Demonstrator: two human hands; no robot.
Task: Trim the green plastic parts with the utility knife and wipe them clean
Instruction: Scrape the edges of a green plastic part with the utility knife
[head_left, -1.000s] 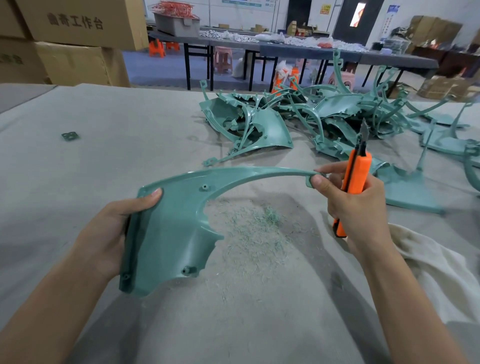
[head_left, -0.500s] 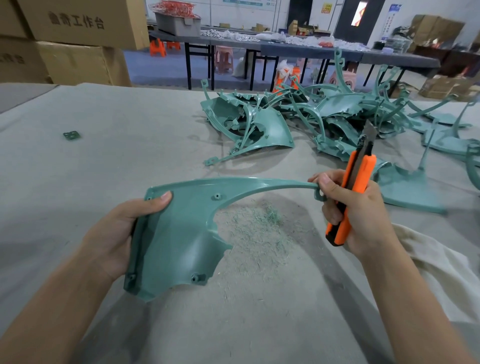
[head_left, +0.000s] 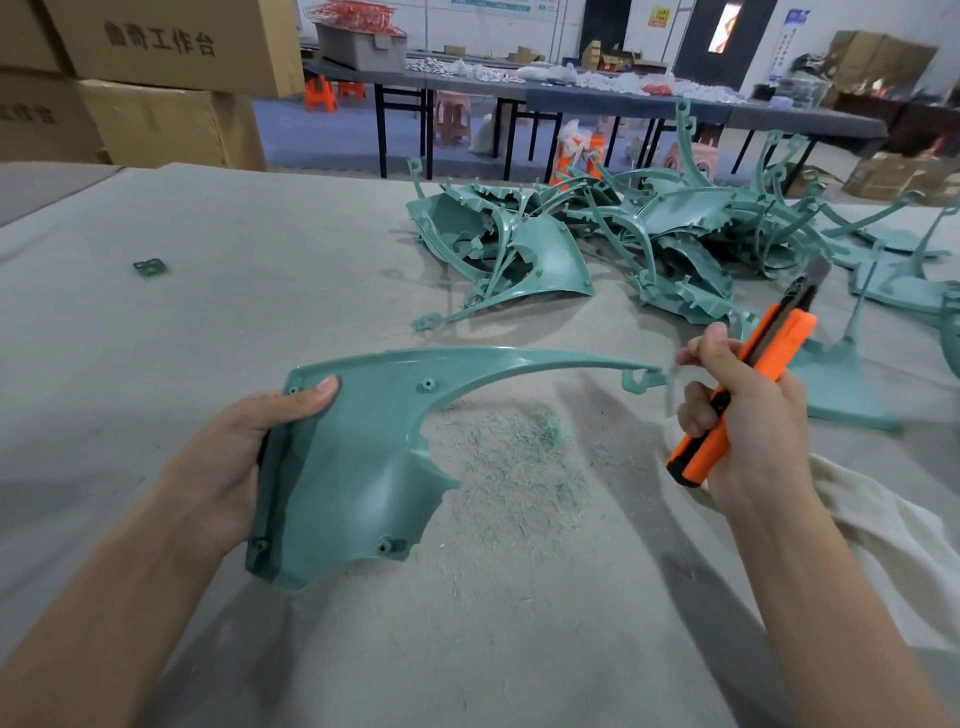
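Observation:
My left hand (head_left: 228, 467) grips the wide end of a green plastic part (head_left: 353, 467), thumb on its top face. The part's thin curved arm reaches right and ends in a small hooked tip, held above the table. My right hand (head_left: 748, 431) grips an orange utility knife (head_left: 748, 384), blade pointing up and away. That hand is just right of the part's tip, apart from it. A pile of green shavings (head_left: 519, 457) lies on the grey table (head_left: 208, 291) under the arm.
A heap of green plastic parts (head_left: 623, 234) covers the far right of the table. A white cloth (head_left: 893, 551) lies under my right forearm. A small green scrap (head_left: 150, 267) sits at the left. Cardboard boxes (head_left: 156, 78) stack at the back left.
My right hand has let go of the part's tip and drawn slightly right with the knife. The left hand still holds the part, which has shifted little.

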